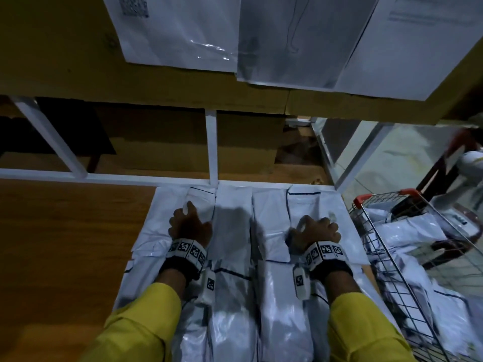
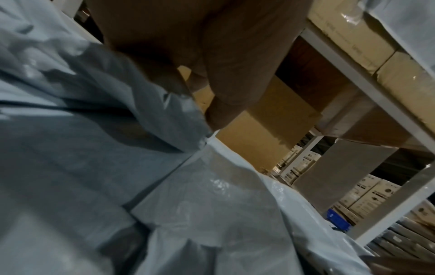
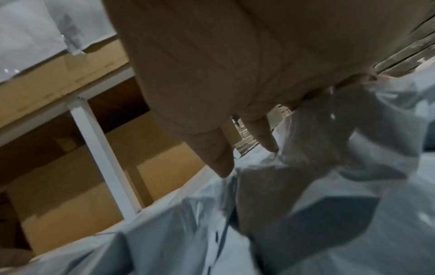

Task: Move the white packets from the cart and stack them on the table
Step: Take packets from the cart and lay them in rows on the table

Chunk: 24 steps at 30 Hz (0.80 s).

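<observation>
Several white packets (image 1: pixel 235 296) lie in rows on the wooden table (image 1: pixel 65 244). My left hand (image 1: pixel 189 223) rests on a far-row packet (image 1: pixel 162 212), fingers curled, with a fold of its plastic bunched between them (image 2: pixel 183 104). My right hand (image 1: pixel 317 228) sits on another far-row packet (image 1: pixel 308 202), and white plastic shows between its fingers (image 3: pixel 329 111). In the right wrist view two fingertips (image 3: pixel 223 167) press down on the wrapper. At the right stands the wire cart (image 1: pixel 392 270), with more white packets (image 1: pixel 413 231) inside.
A white metal rack frame (image 1: pixel 211 145) with cardboard boxes (image 1: pixel 156 142) stands right behind the table. Plastic-covered paper sheets (image 1: pixel 183 30) hang above. Another person (image 1: pixel 467 158) is at the far right beyond the cart's red handle (image 1: pixel 386 195).
</observation>
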Motion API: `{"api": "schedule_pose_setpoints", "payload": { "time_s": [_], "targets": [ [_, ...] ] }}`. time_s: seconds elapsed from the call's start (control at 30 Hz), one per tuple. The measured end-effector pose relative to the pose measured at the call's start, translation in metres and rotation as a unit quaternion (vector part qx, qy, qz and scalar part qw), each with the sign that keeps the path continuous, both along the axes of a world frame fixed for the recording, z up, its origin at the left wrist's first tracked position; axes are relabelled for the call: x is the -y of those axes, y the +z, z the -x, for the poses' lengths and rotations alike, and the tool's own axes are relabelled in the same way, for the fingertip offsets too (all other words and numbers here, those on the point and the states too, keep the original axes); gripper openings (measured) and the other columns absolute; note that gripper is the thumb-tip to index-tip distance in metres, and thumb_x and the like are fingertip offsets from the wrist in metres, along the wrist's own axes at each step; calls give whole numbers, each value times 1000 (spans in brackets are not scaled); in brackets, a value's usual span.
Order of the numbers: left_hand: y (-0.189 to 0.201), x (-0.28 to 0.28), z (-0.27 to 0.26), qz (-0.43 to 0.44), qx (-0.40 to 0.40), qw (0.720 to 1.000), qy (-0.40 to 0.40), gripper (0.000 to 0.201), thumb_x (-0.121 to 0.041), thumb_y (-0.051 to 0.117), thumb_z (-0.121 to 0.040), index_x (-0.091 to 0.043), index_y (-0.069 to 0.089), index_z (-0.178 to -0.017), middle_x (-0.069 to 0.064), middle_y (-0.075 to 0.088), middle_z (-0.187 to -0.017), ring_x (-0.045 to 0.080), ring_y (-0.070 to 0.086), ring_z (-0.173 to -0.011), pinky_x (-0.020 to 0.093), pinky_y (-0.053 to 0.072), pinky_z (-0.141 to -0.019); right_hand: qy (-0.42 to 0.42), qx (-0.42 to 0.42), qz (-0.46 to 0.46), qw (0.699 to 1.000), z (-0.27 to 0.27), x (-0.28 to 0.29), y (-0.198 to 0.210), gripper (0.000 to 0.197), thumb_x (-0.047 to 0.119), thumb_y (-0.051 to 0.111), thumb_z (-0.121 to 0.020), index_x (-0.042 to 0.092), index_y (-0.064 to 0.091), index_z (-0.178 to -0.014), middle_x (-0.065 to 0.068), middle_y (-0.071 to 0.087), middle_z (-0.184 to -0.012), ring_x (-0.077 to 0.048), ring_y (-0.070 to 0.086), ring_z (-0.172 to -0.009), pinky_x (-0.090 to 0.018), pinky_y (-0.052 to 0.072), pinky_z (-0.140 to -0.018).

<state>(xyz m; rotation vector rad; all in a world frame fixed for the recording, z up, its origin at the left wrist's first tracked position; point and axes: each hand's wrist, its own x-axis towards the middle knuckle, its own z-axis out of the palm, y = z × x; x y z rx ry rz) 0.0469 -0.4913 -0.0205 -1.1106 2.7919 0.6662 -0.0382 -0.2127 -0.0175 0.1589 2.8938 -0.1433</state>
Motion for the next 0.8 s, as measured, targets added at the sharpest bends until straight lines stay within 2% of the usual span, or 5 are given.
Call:
{"api": "schedule_pose_setpoints", "payload": {
  "time_s": [0.2,0.3,0.4,0.63,0.8],
  "targets": [
    [-11,-3,0,53,38,998,-20,86,-57,63,-86,-22,24,-155,15,18,-154,38,30,-135,48,33,-110,5,0,-1,1000,-6,3,-10,50,60,60,-72,28,54,-110,-16,39,-136,-40,33,-124,-53,31,-104],
    [-17,-7,-2,74,60,994,-44,88,-63,57,-88,-22,19,-156,15,8,-157,39,24,-139,50,26,-113,23,38,-13,999,-6,2,-9,70,62,63,-71,33,45,-131,-18,4,-162,-46,6,-145,-59,18,-114],
    [-21,-9,-5,86,87,990,-73,92,-64,50,-92,-19,5,-159,17,-2,-161,39,16,-144,50,23,-114,28,58,-20,998,-6,0,-8,81,66,60,-73,35,34,-144,-18,-13,-163,-48,-11,-148,-60,11,-116],
    [-26,-4,-6,55,91,990,-95,93,-67,41,-95,-20,-8,-159,16,-13,-165,38,3,-150,53,16,-117,14,14,-14,1000,-19,-2,-15,95,81,29,-87,29,-1,-160,-22,-22,-162,-47,-20,-148,-57,2,-121],
    [-25,-5,-7,20,116,986,-116,96,-70,34,-95,-17,-16,-158,17,-24,-163,36,-17,-152,55,5,-121,8,34,-9,999,-25,-7,-22,98,86,18,-84,27,3,-160,-21,-11,-165,-45,-13,-150,-56,0,-121]
  ]
}}
